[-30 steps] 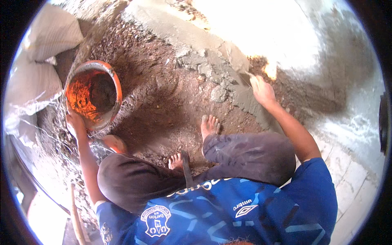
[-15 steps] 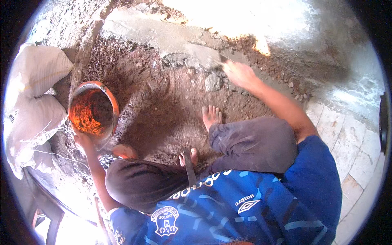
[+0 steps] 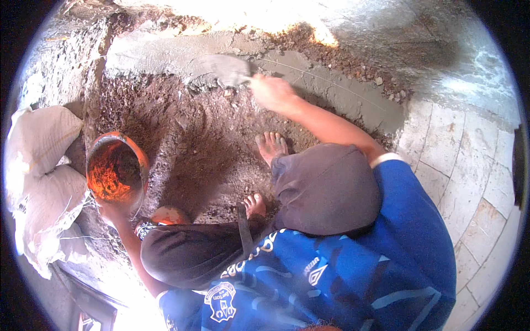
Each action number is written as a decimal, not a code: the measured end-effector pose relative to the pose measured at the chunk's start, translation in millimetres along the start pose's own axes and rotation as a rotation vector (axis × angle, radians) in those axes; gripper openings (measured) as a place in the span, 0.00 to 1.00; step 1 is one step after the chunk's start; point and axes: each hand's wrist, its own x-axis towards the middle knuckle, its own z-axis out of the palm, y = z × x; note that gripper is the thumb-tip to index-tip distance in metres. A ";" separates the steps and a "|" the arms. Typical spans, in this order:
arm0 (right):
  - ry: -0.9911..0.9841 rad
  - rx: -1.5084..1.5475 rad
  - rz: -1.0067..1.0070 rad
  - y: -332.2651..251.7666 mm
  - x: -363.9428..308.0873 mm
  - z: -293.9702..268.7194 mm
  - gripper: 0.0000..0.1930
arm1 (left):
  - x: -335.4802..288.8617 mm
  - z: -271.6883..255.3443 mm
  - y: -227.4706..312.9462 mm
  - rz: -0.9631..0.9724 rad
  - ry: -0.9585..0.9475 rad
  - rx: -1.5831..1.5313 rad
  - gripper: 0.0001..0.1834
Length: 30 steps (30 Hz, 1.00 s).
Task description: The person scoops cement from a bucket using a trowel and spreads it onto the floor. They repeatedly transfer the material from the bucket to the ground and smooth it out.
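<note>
In the head view, your right hand (image 3: 273, 92) is clenched round the handle of a flat, grey-bladed trowel (image 3: 231, 70), blurred, over a long strip of wet, partly smoothed grey mortar (image 3: 154, 52). Nearer you than that strip tilts a round orange bucket (image 3: 117, 168), dark-smeared inside; your left hand (image 3: 112, 214) meets its rim, finger grip unclear.

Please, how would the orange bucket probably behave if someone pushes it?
The orange bucket is probably easy to shift, since nothing fills it to the rim, though dark residue inside may add weight. Knocked over, it may roll, because its rim looks round.
</note>
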 end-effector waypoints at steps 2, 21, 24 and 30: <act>0.018 0.100 0.132 32.4 -51.0 -20.9 0.14 | 1.9 4.9 8.3 0.041 -0.004 0.000 0.35; 0.146 -0.229 -0.531 -82.9 119.1 -87.9 0.17 | -60.0 -56.0 97.2 0.212 0.067 -0.070 0.28; 0.262 -0.503 -0.803 -130.5 178.5 -65.5 0.16 | -63.4 -55.0 109.7 0.206 0.056 -0.092 0.27; 0.298 -0.794 -0.882 -229.3 262.9 -20.2 0.15 | -74.3 -55.4 109.0 0.159 0.058 -0.151 0.27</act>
